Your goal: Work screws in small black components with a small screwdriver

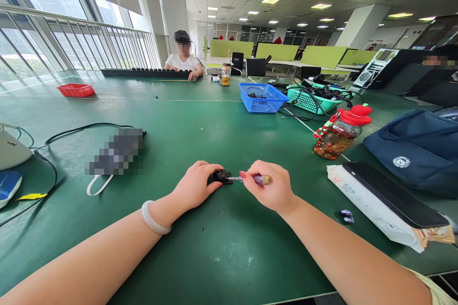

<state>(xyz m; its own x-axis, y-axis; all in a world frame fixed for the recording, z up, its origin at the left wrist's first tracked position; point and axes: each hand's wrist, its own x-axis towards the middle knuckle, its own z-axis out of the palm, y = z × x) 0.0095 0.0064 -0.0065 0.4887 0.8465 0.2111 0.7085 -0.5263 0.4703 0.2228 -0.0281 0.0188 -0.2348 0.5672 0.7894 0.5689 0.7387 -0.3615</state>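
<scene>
My left hand (198, 182) is closed around a small black plastic part (223, 176), steadying it on the green table. In my right hand (269, 185) is a screwdriver (260, 179) with a translucent purple handle, lying almost level. Its shaft points left, and the tip meets or nearly meets the black part; contact is too small to make out. The fingers of my left hand hide the left end of the part. Off to the right of my right wrist lie small purple wrapped pieces (347, 217).
A red-lidded bottle (338, 133), a wipes pack (375, 209) with a phone (393, 193) on it and a navy bag (415, 152) stand right. Blue (263, 100) and green baskets (311, 100), a red tray (76, 90) and a person (183, 59) are farther back. Cables (50, 162) run left.
</scene>
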